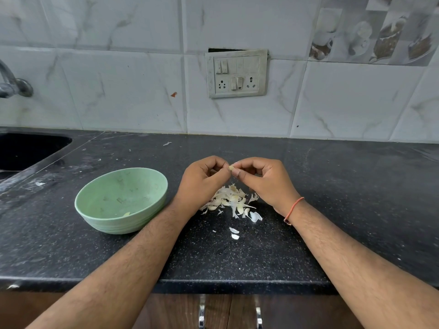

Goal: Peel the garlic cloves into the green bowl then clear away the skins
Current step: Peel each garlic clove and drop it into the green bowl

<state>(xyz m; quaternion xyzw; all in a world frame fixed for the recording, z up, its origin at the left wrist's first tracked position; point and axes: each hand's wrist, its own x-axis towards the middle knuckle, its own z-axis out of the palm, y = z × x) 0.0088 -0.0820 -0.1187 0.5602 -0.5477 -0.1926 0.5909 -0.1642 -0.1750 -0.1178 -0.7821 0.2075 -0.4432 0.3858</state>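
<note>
1. Above the black granite countertop (332, 210), the person's left hand (202, 179) and right hand (263, 179) meet fingertip to fingertip, both raised just over a heap of garlic.
2. Between them sits one small garlic clove (231, 168), pale yellow. The left hand's curled fingers and thumb pinch it from one side; the right hand's thumb and forefinger pinch it from the other.
3. Both hands are closed tight on the clove, with the remaining fingers curled in toward the palms.
4. An orange thread bracelet (294, 208) circles the right wrist.
5. Directly beneath the hands lies the pile of garlic cloves and skins (231, 201), white and papery, resting on the countertop. Which pieces are whole cloves and which are loose skin cannot be told apart throughout.
6. A few stray skin flakes (234, 233) lie apart from the pile, nearer the counter's front edge.
7. The green bowl (95, 203) stands on the countertop just left of the left forearm, upright. A small pale piece (126, 213) shows low inside it, near the front wall.
8. At the far left a dark sink (26, 148) is set into the counter, with a metal tap (10, 84) on the wall above.
9. A switch and socket panel (236, 73) is fixed to the marbled wall tiles (118, 91) behind.
</note>
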